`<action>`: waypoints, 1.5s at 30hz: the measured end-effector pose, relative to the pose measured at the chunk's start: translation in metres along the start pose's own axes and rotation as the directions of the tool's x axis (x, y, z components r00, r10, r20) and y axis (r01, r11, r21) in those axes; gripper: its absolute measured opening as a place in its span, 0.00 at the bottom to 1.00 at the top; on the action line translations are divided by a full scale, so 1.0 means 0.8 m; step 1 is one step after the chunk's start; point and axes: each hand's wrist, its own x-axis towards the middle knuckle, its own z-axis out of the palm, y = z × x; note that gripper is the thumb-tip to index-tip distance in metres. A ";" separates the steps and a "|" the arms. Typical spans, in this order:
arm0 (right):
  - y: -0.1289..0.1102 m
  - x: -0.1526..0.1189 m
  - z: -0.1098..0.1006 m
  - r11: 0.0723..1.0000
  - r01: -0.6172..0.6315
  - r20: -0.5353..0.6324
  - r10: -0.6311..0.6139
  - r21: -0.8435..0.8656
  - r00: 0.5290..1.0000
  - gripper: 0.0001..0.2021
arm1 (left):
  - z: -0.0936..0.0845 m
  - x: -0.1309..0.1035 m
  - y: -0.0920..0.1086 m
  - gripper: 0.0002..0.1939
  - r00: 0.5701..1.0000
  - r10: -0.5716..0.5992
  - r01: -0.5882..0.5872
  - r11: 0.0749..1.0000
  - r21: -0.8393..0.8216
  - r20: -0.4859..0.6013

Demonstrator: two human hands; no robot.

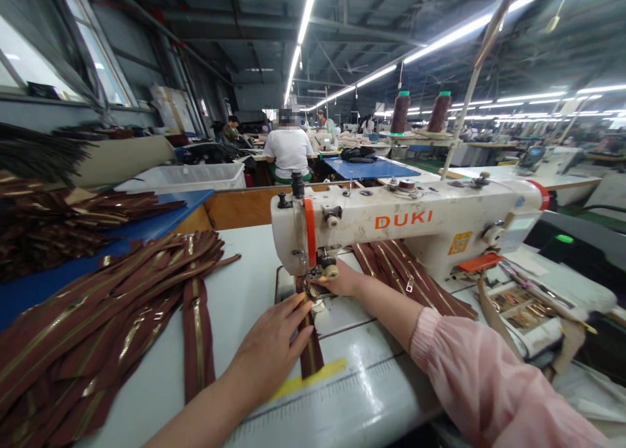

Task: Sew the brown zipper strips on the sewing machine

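Observation:
A brown zipper strip [312, 353] with metal teeth runs lengthwise under the presser foot [306, 283] of a white sewing machine [362, 220] marked DUKI. My left hand [268, 343] is closed on the strip just in front of the foot, fingertips on top and thumb along its side. Reaching in from the right, my right hand [343, 280] has its fingers bent at the strip beside and behind the foot; the machine head hides part of them. On my left lies a heap of brown zippers [122, 317]. More zippers [405, 272] lie behind the machine's arm.
A yellow tape strip [313, 377] and a printed ruler mark the table's front. To the right sits a tray [525, 314] of small metal parts. Thread cones [400, 113] stand above the machine. A blue table [188, 207] with zipper bundles is left; a person [288, 149] sits ahead.

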 end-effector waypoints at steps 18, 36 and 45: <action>-0.072 -0.195 0.022 0.934 0.145 -0.024 -0.162 -0.327 0.986 0.11 | -0.027 -0.054 0.061 0.17 0.967 0.250 -0.243 0.962 0.124 -0.041; -0.076 -0.196 0.018 0.947 0.183 0.015 -0.186 -0.265 0.982 0.11 | -0.043 -0.054 0.042 0.16 0.917 0.393 -0.391 0.919 0.037 -0.064; -0.074 -0.197 0.018 0.905 0.228 0.063 -0.221 -0.359 0.973 0.11 | -0.042 -0.059 0.031 0.16 0.958 0.286 -0.287 0.952 -0.104 -0.017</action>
